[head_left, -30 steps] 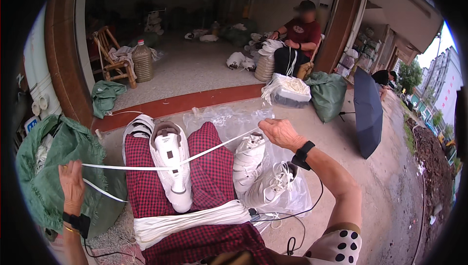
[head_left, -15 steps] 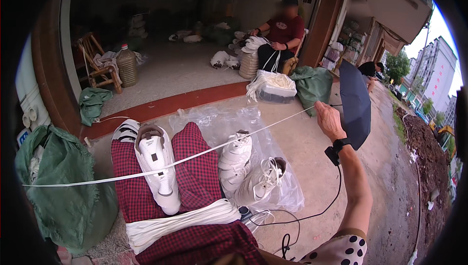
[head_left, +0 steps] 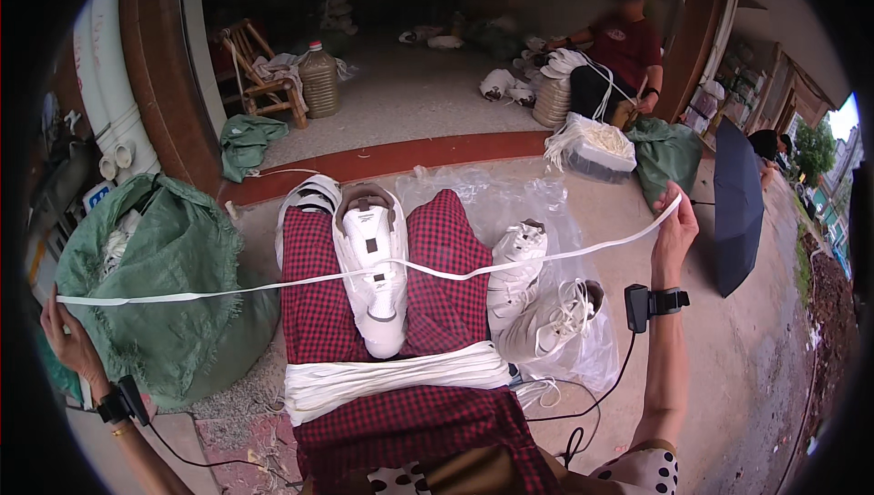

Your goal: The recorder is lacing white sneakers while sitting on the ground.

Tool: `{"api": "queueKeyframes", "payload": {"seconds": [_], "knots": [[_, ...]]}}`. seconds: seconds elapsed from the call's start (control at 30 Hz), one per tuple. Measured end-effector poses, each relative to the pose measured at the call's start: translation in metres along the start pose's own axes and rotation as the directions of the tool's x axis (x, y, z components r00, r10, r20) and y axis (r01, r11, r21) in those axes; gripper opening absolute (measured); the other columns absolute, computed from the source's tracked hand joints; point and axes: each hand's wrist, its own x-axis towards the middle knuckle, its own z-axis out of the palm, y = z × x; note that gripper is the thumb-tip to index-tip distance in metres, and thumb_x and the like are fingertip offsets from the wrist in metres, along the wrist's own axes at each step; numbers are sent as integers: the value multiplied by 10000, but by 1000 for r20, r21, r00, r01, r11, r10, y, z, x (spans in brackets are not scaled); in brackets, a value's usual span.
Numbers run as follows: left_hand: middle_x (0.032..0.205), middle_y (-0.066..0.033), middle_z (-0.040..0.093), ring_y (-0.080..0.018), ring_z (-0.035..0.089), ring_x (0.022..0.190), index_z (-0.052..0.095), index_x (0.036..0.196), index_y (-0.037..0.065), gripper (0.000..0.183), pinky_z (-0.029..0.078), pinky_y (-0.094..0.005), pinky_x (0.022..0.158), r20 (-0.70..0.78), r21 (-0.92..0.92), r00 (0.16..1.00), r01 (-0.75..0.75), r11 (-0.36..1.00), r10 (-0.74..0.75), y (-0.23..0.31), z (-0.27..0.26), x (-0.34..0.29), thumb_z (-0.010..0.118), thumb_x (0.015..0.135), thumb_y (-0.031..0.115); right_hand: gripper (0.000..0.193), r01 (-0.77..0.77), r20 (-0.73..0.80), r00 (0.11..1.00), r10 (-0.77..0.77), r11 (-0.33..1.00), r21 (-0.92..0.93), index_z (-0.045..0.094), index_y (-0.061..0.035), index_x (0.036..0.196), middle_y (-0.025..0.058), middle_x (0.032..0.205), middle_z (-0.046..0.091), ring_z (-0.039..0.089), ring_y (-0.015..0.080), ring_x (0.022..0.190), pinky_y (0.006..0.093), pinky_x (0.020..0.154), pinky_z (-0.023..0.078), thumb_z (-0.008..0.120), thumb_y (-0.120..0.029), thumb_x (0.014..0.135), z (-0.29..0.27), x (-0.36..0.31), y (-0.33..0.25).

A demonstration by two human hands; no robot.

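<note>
Stretching a white lace (head_left: pixel 300 282) wide, both hands are pinching its ends: the left hand (head_left: pixel 68 342) far left of the shoe (head_left: pixel 373 267), the right hand (head_left: pixel 675 233) far right of it and higher. The lace is passing through the shoe, which is lying on the lap. A lace bundle (head_left: pixel 391 378) is lying just below the shoe, a green sack (head_left: pixel 155 267) to its left.

The lace (head_left: pixel 273 284) is white, as are the shoe (head_left: pixel 375 267) and the bundle of laces (head_left: pixel 391 377). The trousers (head_left: pixel 446 267) are red-and-black checked. The sack (head_left: pixel 164 276) is green.
</note>
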Motion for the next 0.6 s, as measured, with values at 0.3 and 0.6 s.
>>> {"api": "queueKeyframes", "payload": {"seconds": [0.3,0.6], "knots": [[1007,-52,692,-91,654,881,659,1208,-22,255,507,-203,771,627,-747,740,660,84,-243,319,43,-23,591,977,63,156,-529,797,542,266,845,78,692,-28,1040,99,949,737,709,149,812,227,650,517,676,-150,944,192,-135,-25],[866,-4,688,-35,607,777,701,1042,-4,122,490,-183,674,870,-442,430,897,-7,241,419,80,-88,666,931,33,37,-407,931,342,129,913,23,685,-11,899,-7,815,686,614,27,725,197,637,509,710,-38,894,233,-187,-10]]}}
